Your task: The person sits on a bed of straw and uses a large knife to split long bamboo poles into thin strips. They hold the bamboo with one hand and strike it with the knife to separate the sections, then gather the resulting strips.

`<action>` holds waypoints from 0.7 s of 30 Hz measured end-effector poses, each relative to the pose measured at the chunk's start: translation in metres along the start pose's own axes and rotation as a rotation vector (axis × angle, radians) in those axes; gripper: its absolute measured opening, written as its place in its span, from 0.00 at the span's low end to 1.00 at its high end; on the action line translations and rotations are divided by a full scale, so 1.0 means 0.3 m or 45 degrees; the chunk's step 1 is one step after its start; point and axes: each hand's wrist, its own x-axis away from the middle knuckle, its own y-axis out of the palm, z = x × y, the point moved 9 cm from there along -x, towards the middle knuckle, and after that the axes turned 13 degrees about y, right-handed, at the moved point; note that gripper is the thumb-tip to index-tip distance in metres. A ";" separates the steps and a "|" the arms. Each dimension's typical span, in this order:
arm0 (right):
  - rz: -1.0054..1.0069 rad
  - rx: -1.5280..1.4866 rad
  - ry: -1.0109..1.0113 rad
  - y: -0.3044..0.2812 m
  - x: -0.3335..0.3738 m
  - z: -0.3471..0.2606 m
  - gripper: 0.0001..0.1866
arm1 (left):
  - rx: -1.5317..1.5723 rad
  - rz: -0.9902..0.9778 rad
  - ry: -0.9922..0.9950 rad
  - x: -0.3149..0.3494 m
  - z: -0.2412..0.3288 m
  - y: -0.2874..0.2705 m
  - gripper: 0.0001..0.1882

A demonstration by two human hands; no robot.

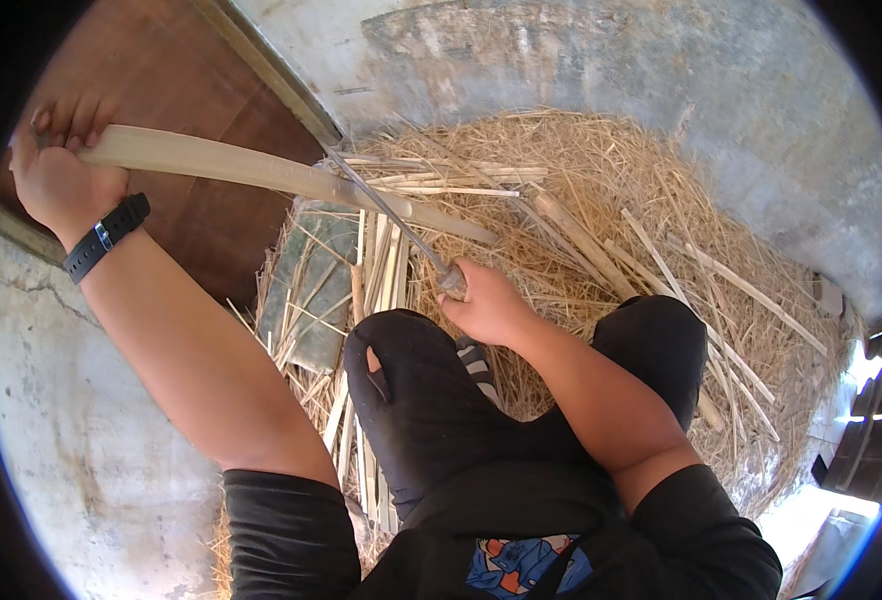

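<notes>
My left hand (69, 170), with a black watch on its wrist, is raised at the far left. Its fingers close round one end of a long pale bamboo strip (221, 162), which slopes down to the right over the shavings. My right hand (491, 303) is closed on the handle of a long, narrow-bladed knife (386, 205) in front of my knees. The blade points up and left and crosses the strip near its lower part. Whether its edge is in the bamboo cannot be made out.
Bamboo shavings (581, 170) heap over the floor, with split bamboo pieces (586, 245) lying among them. A grey-green stone slab (316, 285) sits left of my knees. A brown door panel (211, 220) and a concrete wall (601, 60) stand close by.
</notes>
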 end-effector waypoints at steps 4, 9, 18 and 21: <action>0.093 -0.007 0.173 0.021 -0.074 0.188 0.18 | -0.011 0.056 -0.004 0.008 -0.021 0.033 0.12; 0.113 -0.043 -0.094 0.065 0.003 0.039 0.18 | -0.220 0.208 0.096 0.029 0.018 0.017 0.14; 0.113 -0.075 0.047 0.091 -0.008 0.091 0.17 | -0.423 0.359 0.171 0.064 0.048 0.042 0.12; 0.090 -0.033 -0.043 0.081 0.010 0.043 0.18 | -0.412 0.318 0.193 0.031 0.046 0.011 0.13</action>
